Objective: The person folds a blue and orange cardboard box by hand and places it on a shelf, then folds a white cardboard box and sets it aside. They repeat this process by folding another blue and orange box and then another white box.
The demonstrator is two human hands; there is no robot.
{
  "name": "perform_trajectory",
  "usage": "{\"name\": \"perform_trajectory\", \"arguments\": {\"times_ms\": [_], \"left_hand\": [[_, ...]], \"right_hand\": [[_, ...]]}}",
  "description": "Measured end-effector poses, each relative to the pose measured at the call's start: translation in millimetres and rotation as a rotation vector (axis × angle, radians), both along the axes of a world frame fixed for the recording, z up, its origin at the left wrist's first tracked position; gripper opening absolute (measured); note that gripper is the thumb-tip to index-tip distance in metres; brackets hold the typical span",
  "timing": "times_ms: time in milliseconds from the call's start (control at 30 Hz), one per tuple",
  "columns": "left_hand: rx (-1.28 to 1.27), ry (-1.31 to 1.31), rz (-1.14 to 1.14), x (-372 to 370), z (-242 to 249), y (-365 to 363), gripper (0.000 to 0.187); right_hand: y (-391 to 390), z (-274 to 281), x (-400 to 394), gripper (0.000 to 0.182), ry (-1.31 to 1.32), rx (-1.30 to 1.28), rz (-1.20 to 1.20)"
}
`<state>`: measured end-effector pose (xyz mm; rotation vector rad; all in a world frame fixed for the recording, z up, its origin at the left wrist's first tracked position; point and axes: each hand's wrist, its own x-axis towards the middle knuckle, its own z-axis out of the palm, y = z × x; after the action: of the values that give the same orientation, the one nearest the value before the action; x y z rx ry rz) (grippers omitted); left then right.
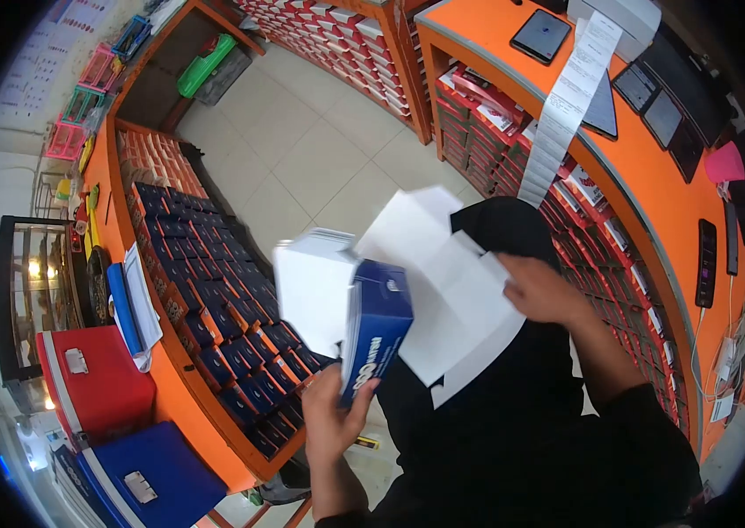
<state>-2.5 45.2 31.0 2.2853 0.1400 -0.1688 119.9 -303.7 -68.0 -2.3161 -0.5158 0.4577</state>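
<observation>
Blue-and-white cartons in our left hand, white card sheets under our right

In the head view, we look down over our black-clad lap (495, 396). Our left hand (333, 415) is clamped on the blue-and-white cartons (383, 308), the thumb pressed on the printed blue face and the bundle held tilted, with white surfaces facing left and up. Our right hand (538, 289) has its fingers closed on the right edge of the white card sheets (443, 280), which lie creased and overlapping over our lap, just beside the cartons and partly behind them.

To our left, a shelf (231, 290) holds rows of small dark blue and orange boxes beneath an orange tabletop (192, 400). On that side we see a red case (95, 383) and, nearer to us, a blue case (157, 475), with papers and a blue folder (124, 308) beyond them.

To our right, a curved orange tabletop (645, 180) carries a tablet (541, 36), several phones and a pink cup (724, 163). A long printed paper strip (566, 114) hangs over its edge, above shelves packed with red and white boxes (597, 255). Ahead of us, pale tiles cover the floor (311, 150), and a green tray (206, 67) sits at the far left.
</observation>
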Motion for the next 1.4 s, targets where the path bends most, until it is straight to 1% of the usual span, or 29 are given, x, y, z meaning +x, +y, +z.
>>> {"name": "perform_trajectory", "arguments": {"times_ms": [67,100,133,200,233,300,333,367,400,467,567,633,667,733,767,800,833,867,900,933,1000,1033,1067,1133,1167,1233,1267,1333,1400], "left_hand": [[0.024,-0.201,-0.007,4,19,-6,0.021],[0.090,-0.230,-0.047,6,17,-7,0.016],[0.088,-0.233,-0.044,9,12,-9,0.016],[0.353,-0.279,-0.212,15,-6,-21,0.014],[0.419,-0.177,-0.233,17,-19,-30,0.012],[0.422,-0.142,-0.313,19,-58,-44,0.011],[0.430,-0.081,-0.371,15,-82,-47,0.013],[0.408,-0.058,-0.342,11,-96,-51,0.015],[0.385,-0.034,-0.314,11,-102,-54,0.018],[0.370,-0.029,-0.302,11,-107,-48,0.022],[0.311,0.030,-0.245,12,-104,-42,0.029],[0.273,0.069,-0.202,13,-99,-38,0.032],[0.273,0.056,-0.217,14,-97,-37,0.036],[0.276,0.041,-0.235,14,-94,-34,0.040],[0.254,0.044,-0.222,14,-95,-32,0.043],[0.230,0.046,-0.209,13,-95,-30,0.045],[0.232,0.044,-0.210,13,-94,-28,0.045],[0.203,0.003,-0.164,12,-92,-25,0.047],[0.173,-0.038,-0.118,11,-91,-22,0.049],[0.172,-0.040,-0.120,11,-93,-19,0.049],[0.034,-0.117,0.097,12,-99,-11,0.046],[-0.004,-0.219,0.162,13,-94,-9,0.043],[-0.008,-0.222,0.157,6,-99,-1,0.043],[0.142,-0.707,0.269,-8,-108,11,0.042],[0.140,-0.707,0.266,-10,-106,11,0.042],[0.154,-0.958,0.026,-7,-70,-7,0.044],[0.160,-0.955,0.035,2,-49,-30,0.044],[-0.356,-0.770,0.160,28,-15,-76,0.048],[-0.606,-0.557,0.169,36,-11,-75,0.057]], "right_hand": [[-21,30,15,0.053,0.071,0.015,-0.133],[-31,37,19,0.049,0.095,0.102,-0.265],[-43,41,23,0.045,0.118,0.191,-0.396],[-67,49,31,0.045,0.041,0.291,-0.597],[-77,53,34,0.046,-0.018,0.355,-0.645],[-94,58,38,0.048,-0.147,0.457,-0.704],[-95,63,37,0.048,-0.153,0.458,-0.705],[-96,67,36,0.049,-0.199,0.479,-0.774],[-98,71,35,0.050,-0.245,0.499,-0.843],[-96,72,30,0.052,-0.231,0.518,-0.846],[-84,62,25,0.054,-0.192,0.552,-0.807],[-74,58,25,0.056,-0.138,0.561,-0.686],[-67,57,25,0.056,-0.137,0.569,-0.681],[-54,58,24,0.058,-0.084,0.595,-0.550],[-49,51,23,0.061,-0.060,0.608,-0.540],[-44,57,22,0.061,-0.062,0.611,-0.541],[-37,68,21,0.061,-0.007,0.597,-0.476],[-32,74,20,0.061,0.047,0.581,-0.412],[-27,68,20,0.062,-0.027,0.633,-0.390],[-25,69,19,0.062,-0.030,0.632,-0.393],[-19,77,16,0.064,0.056,0.618,-0.324],[-15,77,16,0.062,0.010,0.621,-0.305],[-12,81,16,0.062,0.004,0.618,-0.309],[-6,97,15,0.062,-0.001,0.509,-0.174],[0,108,14,0.063,-0.051,0.440,-0.140],[13,105,9,0.070,-0.100,0.444,-0.046],[20,104,6,0.075,-0.113,0.445,0.004],[37,112,2,0.081,-0.117,0.462,0.134],[53,112,-4,0.084,-0.174,0.441,0.222]]}}
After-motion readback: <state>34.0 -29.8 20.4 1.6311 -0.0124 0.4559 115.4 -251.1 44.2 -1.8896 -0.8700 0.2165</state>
